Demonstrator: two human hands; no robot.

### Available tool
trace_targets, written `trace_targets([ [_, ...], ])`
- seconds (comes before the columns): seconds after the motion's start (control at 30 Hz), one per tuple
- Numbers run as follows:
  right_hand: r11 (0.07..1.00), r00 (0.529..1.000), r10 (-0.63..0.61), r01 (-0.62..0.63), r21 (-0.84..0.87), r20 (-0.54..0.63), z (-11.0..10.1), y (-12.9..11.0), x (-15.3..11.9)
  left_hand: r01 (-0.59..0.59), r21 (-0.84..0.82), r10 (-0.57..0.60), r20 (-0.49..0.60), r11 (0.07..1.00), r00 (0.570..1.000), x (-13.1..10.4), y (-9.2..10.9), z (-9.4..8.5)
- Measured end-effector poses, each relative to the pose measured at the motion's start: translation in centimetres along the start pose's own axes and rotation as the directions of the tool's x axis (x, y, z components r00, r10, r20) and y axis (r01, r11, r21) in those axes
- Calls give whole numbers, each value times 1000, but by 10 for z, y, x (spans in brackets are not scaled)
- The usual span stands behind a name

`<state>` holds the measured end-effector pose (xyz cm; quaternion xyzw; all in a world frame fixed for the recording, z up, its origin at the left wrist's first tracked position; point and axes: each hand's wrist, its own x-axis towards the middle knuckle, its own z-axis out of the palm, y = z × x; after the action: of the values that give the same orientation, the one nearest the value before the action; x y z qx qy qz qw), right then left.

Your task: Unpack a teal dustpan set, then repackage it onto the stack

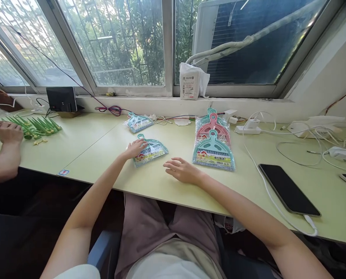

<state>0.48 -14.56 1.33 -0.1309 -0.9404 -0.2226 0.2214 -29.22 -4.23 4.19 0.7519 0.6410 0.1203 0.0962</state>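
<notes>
My left hand (136,148) lies over the upper left part of a mini dustpan and brush set (152,152), sealed in clear plastic with a printed card. Its fingers are stretched across the package and cover part of it. My right hand (182,170) rests on the table with fingers extended and slightly bent, holding nothing. To its right are overlapping packaged sets: a front green dustpan (213,146), a pink dustpan (213,124) behind it, and more green at the back. Another blue-green packaged set (139,122) lies beyond my left hand.
A phone (289,188) on a white cable lies at the right, near chargers and a power strip (248,129). A co-worker's hands (10,131) are at the far left by green stem-like pieces (45,126). A white package (189,85) stands on the windowsill.
</notes>
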Motion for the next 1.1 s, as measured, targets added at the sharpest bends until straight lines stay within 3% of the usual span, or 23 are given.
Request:
trace_targets([
  [0.17, 976, 976, 216, -217, 35, 19, 8, -3, 7, 266, -30, -268, -76, 963, 960, 32, -22, -6],
  [0.27, 911, 914, 405, -406, 72, 25, 23, -8, 27, 282, -193, -282, 28, 940, 959, 49, -22, -7],
  [0.37, 833, 841, 537, -541, 120, 65, 40, -11, 51, 280, -403, -263, 98, 871, 960, 63, -8, -1],
  [0.47, 817, 829, 549, -560, 140, 109, 48, -11, 64, 238, -544, -176, 165, 805, 971, 67, 7, 9],
  [0.6, 861, 865, 491, -500, 98, 103, 38, -9, 54, 189, -659, -101, 169, 728, 980, 60, 9, 16],
  [0.7, 870, 869, 470, -485, 87, 154, 29, -9, 47, 212, -805, -137, 164, 553, 977, 55, 0, 16],
  [0.83, 819, 826, 531, -558, 135, 188, 31, -9, 49, 143, -937, -171, 92, 318, 981, 54, -9, 15],
  [0.9, 734, 769, 614, -639, 231, 175, 37, -6, 49, 92, -972, -186, 51, 219, 981, 54, -8, 14],
  [0.97, 592, 677, 718, -716, 369, 162, 43, 0, 47, 35, -993, -178, 15, 109, 984, 53, -4, 14],
  [1.03, 393, 550, 818, -748, 535, 168, 49, 7, 43, -11, -1000, -151, -15, 29, 988, 51, 2, 13],
  [1.1, 146, 417, 882, -686, 713, 220, 53, 14, 39, -31, -999, -125, -32, 5, 992, 49, 8, 14],
])
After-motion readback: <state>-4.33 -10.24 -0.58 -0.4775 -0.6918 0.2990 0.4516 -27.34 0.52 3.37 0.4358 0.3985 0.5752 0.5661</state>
